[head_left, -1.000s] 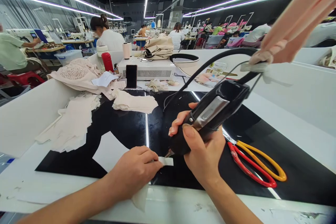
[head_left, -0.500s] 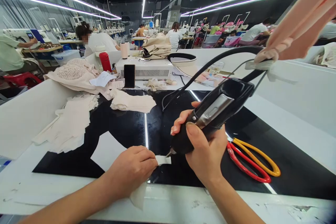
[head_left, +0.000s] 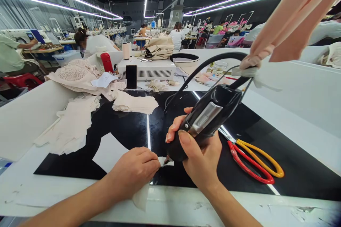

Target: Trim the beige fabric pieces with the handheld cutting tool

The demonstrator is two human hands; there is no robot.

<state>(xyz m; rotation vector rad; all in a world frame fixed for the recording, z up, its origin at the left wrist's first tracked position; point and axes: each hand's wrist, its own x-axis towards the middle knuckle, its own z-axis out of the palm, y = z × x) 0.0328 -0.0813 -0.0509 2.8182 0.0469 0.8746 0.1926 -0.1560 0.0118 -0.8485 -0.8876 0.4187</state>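
Note:
My right hand (head_left: 201,156) is wrapped around a black corded hand tool (head_left: 206,113) with a silver switch plate on its body. The tool is tilted, and its narrow metal tip (head_left: 167,159) meets a small pale fabric strip (head_left: 169,163). My left hand (head_left: 135,172) is closed, pinching the other end of that strip against the black board (head_left: 170,177). More pale fabric (head_left: 140,198) hangs below my left fingers over the table's front edge. A white curved pattern piece (head_left: 108,154) lies partly behind my left hand.
Scissors (head_left: 255,159) with red and yellow handles lie right of my right hand. Stacked pale fabric pieces (head_left: 134,103) and a phone (head_left: 131,77) sit farther back. A pink cloth tie (head_left: 290,25) suspends the tool's cable (head_left: 202,71). Several people work at sewing machines beyond.
My right hand has moved the tool left and slightly down, bringing its tip along the strip toward my left fingers. The cloth tie swung left with it. My left hand stays put.

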